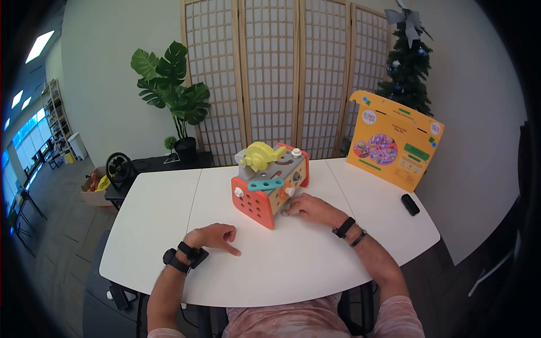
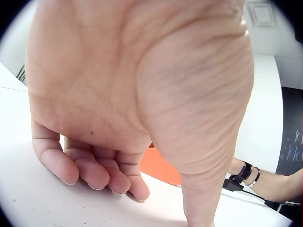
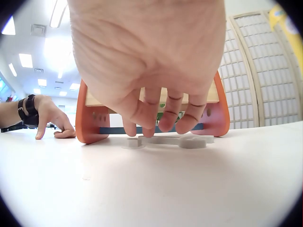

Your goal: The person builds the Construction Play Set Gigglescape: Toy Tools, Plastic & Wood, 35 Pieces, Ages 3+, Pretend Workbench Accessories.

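Note:
A wooden toy workbench (image 1: 259, 208) with orange-red perforated end panels stands on the white table, carrying a yellow toy piece (image 1: 260, 156), a teal perforated strip (image 1: 266, 185) and white bolts. At its near right side, my right hand (image 1: 315, 209) reaches down to the tabletop. There the thumb and index finger pinch one end of a flat grey toy wrench (image 3: 191, 142), which lies low against the table. My left hand (image 1: 217, 236) rests on the table left of the workbench, its fingers loosely bent, thumb tip down, with nothing in it.
An orange-yellow toy box (image 1: 389, 141) stands upright at the table's back right, with a black object (image 1: 410, 204) near it. Behind the table are a folding screen (image 1: 270, 73), a potted plant (image 1: 185, 147) and a black fan (image 1: 119, 168).

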Demonstrator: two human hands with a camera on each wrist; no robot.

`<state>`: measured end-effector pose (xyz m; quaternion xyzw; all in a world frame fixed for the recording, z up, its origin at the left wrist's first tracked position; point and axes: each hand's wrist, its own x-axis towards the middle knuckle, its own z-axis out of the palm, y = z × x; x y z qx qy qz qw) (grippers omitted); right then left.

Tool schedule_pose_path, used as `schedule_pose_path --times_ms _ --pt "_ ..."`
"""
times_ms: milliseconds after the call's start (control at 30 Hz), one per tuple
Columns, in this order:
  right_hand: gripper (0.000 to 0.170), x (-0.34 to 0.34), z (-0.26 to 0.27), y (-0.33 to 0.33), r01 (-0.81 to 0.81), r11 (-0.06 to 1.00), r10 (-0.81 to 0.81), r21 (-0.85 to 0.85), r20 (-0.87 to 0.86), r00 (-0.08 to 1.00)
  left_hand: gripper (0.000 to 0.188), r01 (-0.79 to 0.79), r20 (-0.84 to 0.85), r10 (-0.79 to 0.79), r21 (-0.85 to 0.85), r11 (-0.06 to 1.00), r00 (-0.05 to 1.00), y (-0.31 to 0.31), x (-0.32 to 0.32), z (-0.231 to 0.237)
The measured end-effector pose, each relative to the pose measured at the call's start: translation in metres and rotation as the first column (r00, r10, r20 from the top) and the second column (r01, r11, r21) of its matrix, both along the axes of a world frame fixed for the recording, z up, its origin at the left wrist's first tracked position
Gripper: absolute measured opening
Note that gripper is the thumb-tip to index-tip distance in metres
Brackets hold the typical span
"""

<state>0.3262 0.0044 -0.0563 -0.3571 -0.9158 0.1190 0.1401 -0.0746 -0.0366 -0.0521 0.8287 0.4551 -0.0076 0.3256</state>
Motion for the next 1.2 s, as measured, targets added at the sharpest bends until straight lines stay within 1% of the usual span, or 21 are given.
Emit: schedule_pose_path --times_ms 33,100,133,200,233,300,433,500,633,700,833,900,1033,1100,1200 --pt "0.043 0.001 0.003 -0.001 -0.001 1.0 0.001 0.0 0.001 1.0 0.062 0.007 -0.001 -0.007 -0.001 1.0 1.0 0.0 0.0 -0.001" --pt "0.039 0.006 0.008 -0.001 0.116 0.993 -0.115 0.019 -0.05 0.992 0.062 0.007 -0.002 -0.007 0.002 1.0 1.0 0.0 0.0 0.0" --pt "0.039 0.009 0.006 0.0 0.116 0.993 -0.115 0.018 -0.049 0.992 0.062 0.01 -0.005 -0.01 0.007 1.0 1.0 -0.001 0.0 0.0" --pt "0.042 0.018 0.002 0.005 0.198 0.977 -0.189 0.076 -0.114 0.975 0.062 0.008 -0.007 -0.008 0.003 1.0 1.0 -0.001 0.0 0.0" --pt "0.042 0.021 -0.001 0.008 0.198 0.977 -0.189 0.076 -0.113 0.975 0.062 0.005 -0.009 -0.005 0.002 1.0 1.0 -0.001 0.001 0.001" --pt "0.041 0.025 -0.005 0.012 0.216 0.976 -0.215 0.021 -0.047 0.975 0.062 0.003 -0.012 -0.003 -0.005 1.0 1.0 -0.001 0.001 0.002" --pt "0.041 0.029 -0.009 0.013 0.195 0.981 -0.194 0.021 -0.03 0.98 0.062 -0.008 -0.02 0.007 -0.014 1.0 1.0 -0.001 0.001 0.003" --pt "0.041 0.029 -0.008 0.011 0.168 0.983 -0.166 0.072 -0.037 0.985 0.062 -0.011 -0.024 0.011 -0.01 1.0 1.0 -0.001 0.001 0.002" --pt "0.04 0.027 -0.005 0.008 0.177 0.981 -0.175 0.077 -0.026 0.984 0.062 -0.014 -0.004 0.014 -0.013 1.0 1.0 -0.002 0.001 0.003" --pt "0.039 0.026 -0.002 0.009 0.195 0.981 -0.194 0.01 -0.044 0.98 0.062 -0.008 0.004 0.008 -0.005 1.0 1.0 -0.002 0.0 0.001" --pt "0.038 0.027 0.002 0.006 0.192 0.981 -0.19 0.033 -0.063 0.98 0.062 -0.004 0.006 0.004 -0.003 1.0 1.0 -0.001 0.0 0.0" --pt "0.04 0.028 0.001 0.006 0.171 0.983 -0.165 0.074 -0.081 0.983 0.062 -0.004 0.001 0.004 -0.003 1.0 1.0 -0.002 0.001 0.002" --pt "0.041 0.027 0.002 0.006 0.143 0.989 -0.141 0.034 -0.059 0.988 0.062 0.009 -0.006 -0.009 0.01 1.0 1.0 -0.002 0.001 0.002" --pt "0.036 0.028 -0.002 0.007 0.142 0.987 -0.139 0.081 -0.04 0.99 0.062 0.008 -0.007 -0.008 0.01 1.0 1.0 -0.001 0.001 0.0" --pt "0.036 0.028 -0.003 0.007 0.148 0.987 -0.146 0.064 -0.036 0.989 0.063 0.008 -0.011 -0.008 0.013 1.0 1.0 -0.001 0.0 -0.001"
